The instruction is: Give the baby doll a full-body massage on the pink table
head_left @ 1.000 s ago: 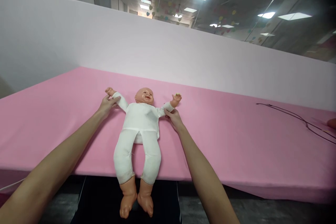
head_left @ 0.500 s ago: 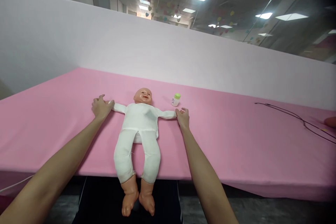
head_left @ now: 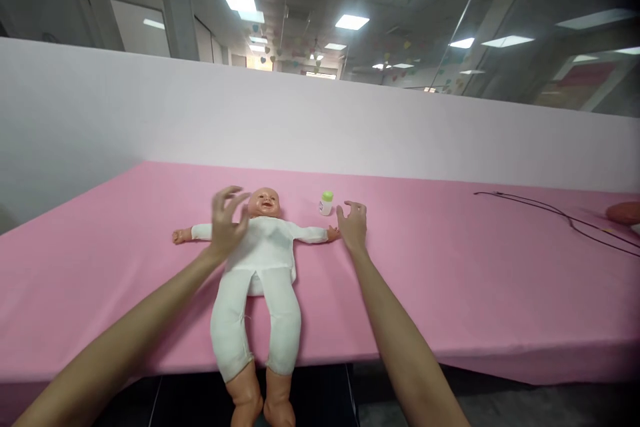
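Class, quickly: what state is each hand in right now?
Left hand: open, holding nothing, near the doll.
Right hand: open, holding nothing, near the green-capped bottle.

A dark cord (head_left: 570, 218) lies near an orange object (head_left: 623, 213), perhaps plastic.

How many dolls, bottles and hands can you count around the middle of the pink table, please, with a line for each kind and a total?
Dolls: 1, the doll in white clothes
Bottles: 1, the small bottle with a green cap
Hands: 2, the left hand and the right hand
Total: 4
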Demonstrator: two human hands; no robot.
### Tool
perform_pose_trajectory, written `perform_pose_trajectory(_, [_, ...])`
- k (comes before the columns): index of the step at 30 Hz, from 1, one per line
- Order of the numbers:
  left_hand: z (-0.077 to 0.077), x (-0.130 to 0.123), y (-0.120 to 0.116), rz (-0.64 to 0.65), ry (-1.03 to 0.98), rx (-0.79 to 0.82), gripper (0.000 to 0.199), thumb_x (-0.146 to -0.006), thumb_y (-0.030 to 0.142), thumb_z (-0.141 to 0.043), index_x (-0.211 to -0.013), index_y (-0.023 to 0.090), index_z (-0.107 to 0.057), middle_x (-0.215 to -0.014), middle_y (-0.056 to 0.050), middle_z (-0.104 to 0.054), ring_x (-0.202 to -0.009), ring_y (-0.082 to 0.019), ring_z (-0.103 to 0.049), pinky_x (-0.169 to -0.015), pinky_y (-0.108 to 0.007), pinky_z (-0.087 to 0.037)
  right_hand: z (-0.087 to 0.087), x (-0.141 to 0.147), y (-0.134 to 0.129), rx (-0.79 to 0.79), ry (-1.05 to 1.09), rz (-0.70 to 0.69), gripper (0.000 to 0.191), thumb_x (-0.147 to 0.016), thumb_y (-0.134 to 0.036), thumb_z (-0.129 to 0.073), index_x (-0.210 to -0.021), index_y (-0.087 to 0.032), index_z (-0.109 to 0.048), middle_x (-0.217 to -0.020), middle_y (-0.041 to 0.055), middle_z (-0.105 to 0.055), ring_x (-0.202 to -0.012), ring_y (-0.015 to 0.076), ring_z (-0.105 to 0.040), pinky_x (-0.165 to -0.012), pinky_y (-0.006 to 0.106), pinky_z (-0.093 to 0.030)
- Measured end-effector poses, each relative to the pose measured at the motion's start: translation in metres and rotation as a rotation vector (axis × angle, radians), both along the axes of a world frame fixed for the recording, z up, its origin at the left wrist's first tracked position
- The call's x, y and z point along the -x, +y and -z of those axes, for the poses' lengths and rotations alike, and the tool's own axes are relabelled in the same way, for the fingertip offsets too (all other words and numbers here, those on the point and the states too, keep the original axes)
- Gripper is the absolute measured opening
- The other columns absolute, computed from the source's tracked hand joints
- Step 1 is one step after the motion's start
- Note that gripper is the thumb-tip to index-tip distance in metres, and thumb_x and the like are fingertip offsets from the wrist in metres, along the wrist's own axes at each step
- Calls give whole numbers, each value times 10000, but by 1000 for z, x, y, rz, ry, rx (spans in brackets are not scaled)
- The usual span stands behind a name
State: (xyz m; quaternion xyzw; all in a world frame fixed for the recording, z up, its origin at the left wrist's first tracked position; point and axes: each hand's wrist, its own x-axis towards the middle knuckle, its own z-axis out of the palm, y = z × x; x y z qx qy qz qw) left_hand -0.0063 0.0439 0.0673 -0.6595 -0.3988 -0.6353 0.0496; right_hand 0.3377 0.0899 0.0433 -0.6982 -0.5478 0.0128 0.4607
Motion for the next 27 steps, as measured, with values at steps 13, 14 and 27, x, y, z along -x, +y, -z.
perform_pose_trajectory(13, [-8, -197, 106, 687, -650, 1105, 836, -1060, 727, -251, -1617, 117, -380, -1732, -190, -314, -1601, -268, -317, -1281, -394, -309, 26, -19, 68, -69, -352, -323, 708, -856, -99, -440, -1563, -60, -454, -1669, 207, -415, -1566, 325, -364, -1267, 531, -355])
perform_pose_trajectory(14, [-3, -202, 114, 682, -648, 1100, 840, -1063, 725, -218, -1615, 114, -384, -1737, -181, -307, -1610, -257, -297, -1288, -385, -289, 29, -22, 72, -51, -369, -363, 743, -849, -95, -443, -1591, -68, -428, -1694, 194, -384, -1587, 320, -336, -1279, 535, -341])
perform_pose_trajectory(27, [-12, -208, 110, 888, -674, 1171, 860, -1053, 725, -195, -1532, 91, -525, -1685, -207, -396, -1567, -279, -390, -1278, -386, -319, 4, -23, 67, 50, -290, -504, 637, -976, -196, -390, -1602, -100, -449, -1684, 174, -414, -1592, 330, -343, -1277, 580, -314])
